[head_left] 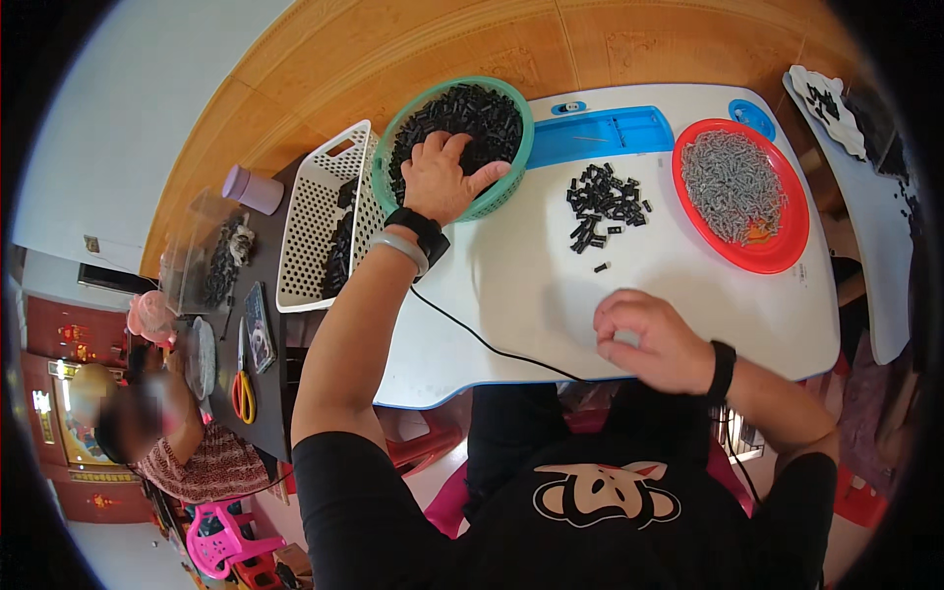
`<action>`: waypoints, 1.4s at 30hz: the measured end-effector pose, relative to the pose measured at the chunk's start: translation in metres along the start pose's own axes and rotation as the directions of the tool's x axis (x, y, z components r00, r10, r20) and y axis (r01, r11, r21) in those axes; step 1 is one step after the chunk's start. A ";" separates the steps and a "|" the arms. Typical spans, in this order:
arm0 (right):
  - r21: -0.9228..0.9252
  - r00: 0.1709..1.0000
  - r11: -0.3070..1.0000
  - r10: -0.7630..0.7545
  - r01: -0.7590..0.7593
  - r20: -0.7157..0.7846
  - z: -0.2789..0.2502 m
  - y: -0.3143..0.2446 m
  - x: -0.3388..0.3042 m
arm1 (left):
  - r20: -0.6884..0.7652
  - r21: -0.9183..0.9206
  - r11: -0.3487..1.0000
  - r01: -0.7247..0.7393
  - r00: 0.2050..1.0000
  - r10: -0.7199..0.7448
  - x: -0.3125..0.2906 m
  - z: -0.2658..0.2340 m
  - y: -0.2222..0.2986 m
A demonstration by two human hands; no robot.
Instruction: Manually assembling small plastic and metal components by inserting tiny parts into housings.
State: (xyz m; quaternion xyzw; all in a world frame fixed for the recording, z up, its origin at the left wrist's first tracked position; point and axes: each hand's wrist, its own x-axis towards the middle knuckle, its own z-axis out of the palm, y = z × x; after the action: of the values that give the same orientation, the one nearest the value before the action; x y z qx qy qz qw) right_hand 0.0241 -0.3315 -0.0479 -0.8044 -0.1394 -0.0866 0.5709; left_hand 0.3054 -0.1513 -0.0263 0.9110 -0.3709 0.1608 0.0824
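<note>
My left hand (440, 179) reaches into a round green basket (525, 138) heaped with small black cylindrical plastic parts (472, 113). Its thumb is stretched out to the side and the fingers are apart on the parts, with the fingertips partly hidden. Above the table's front half, my right hand (651, 339) has its fingers curled in toward the thumb; whether anything small is inside cannot be made out. A loose pile of the same black parts (605, 202) lies beyond it on the white table (511, 285). One single part (602, 267) sits apart, between pile and right hand.
A red plate (795, 246) of grey metal screws (733, 182) stands at right. Behind the pile lies a blue tray (590, 138). A white perforated basket (305, 231) stands left, near scissors (243, 383) and a phone (260, 329). A black cable (482, 339) crosses the table. Another person (177, 423) sits far left.
</note>
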 end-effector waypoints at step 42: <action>0.688 0.877 0.649 0.479 -0.324 -0.039 -0.035 0.085 0.059 | -0.103 -0.032 0.992 0.125 0.986 -0.128 -0.001 -0.006 -0.001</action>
State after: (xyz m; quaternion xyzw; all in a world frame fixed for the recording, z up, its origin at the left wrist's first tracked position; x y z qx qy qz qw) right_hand 0.1083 -0.3835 -0.0950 -0.5445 0.0853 0.0107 0.8343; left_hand 0.3039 -0.1488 -0.0214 0.9219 -0.3093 0.1981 0.1232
